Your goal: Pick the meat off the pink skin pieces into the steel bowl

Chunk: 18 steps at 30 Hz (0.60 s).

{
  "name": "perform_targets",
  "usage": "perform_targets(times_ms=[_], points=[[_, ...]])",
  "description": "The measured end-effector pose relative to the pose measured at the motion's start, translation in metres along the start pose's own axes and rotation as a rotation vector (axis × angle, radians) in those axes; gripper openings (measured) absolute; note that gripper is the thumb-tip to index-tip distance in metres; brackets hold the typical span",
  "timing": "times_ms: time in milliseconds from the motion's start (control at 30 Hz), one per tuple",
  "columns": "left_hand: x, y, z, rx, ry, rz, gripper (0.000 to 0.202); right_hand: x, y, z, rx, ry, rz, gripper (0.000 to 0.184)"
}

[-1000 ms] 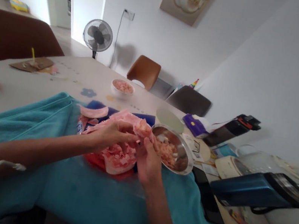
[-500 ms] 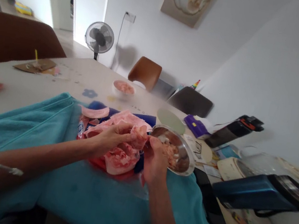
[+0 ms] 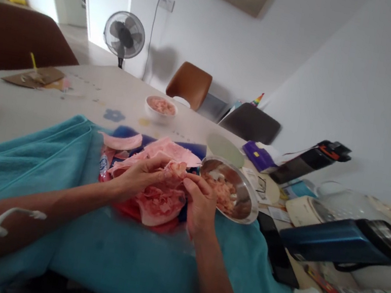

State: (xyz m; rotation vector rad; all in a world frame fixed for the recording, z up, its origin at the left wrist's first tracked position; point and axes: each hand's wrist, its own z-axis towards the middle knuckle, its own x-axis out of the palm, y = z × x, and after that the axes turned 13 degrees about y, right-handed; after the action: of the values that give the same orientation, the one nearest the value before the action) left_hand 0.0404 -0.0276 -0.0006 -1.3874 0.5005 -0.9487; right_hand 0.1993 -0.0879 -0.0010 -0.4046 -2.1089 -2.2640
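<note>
From where I sit, my left hand grips a torn pink piece between thumb and fingers, and my right hand pinches its right edge with the fingertips. The piece is held up off the table, above a heap of pink peel lying on red and blue plastic over a teal cloth. It looks to me like a citrus segment, though the fine parts blur, and I judge the step to be pulling skin from flesh. For that I want the left hand as the steady one: firm enough to stop twisting, light enough not to burst the piece. The right hand should take only the thin skin and peel back low along the surface in short pulls, since a straight tug would likely rip out flesh. The metal bowl, with pink bits inside, stands just beside the right hand, so I would work over the heap; loose scraps could otherwise drop among the bits.
</note>
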Motion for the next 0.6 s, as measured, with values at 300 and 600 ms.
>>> perform_targets(times_ms=[300,600], points=[[-0.0013,0.0030,-0.0005,0.014,-0.017,-0.011,0.027,0.0012,0.0006,-0.0007,-0.003,-0.056,-0.080,0.013],[-0.0020,0.0051,0.0005,0.036,-0.027,-0.077,0.023,-0.0009,-0.0012,0.0002,-0.015,-0.066,-0.171,0.013]])
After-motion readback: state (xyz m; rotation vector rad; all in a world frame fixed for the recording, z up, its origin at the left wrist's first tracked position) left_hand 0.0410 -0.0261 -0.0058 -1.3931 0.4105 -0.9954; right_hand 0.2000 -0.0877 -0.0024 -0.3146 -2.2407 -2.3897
